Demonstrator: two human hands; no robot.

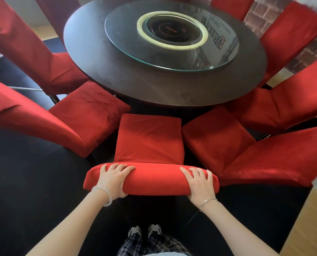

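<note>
While the person stands right behind it, the red-covered chair [150,137] sits at the near edge of the round dark surface [154,89], its seat pointing toward the surface and its front edge close to the rim. Both hands hold the chair back [154,180] at its padded top. The left hand [113,179] wraps the left part, fingers curled over the far side and thumb on the near side. The right hand [200,183] grips the right part in the same way. A pale bangle [103,195] circles the left wrist and a thin bracelet [207,204] the right. More red chairs stand close by, one just to the left [85,111] and one just to the right [214,133]. On the surface lies a round glass turntable [128,48] with a yellowish ring [170,46] around a dark centre. Large red and black characters are reflected in the glass on its right side [218,37], mirrored and blurred. A small line beside them may read "DETAILS" backwards, but I cannot be sure. A tiny white label [211,67] on the glass rim is too small to read. A brick-pattern wall [261,13] shows beyond.
</note>
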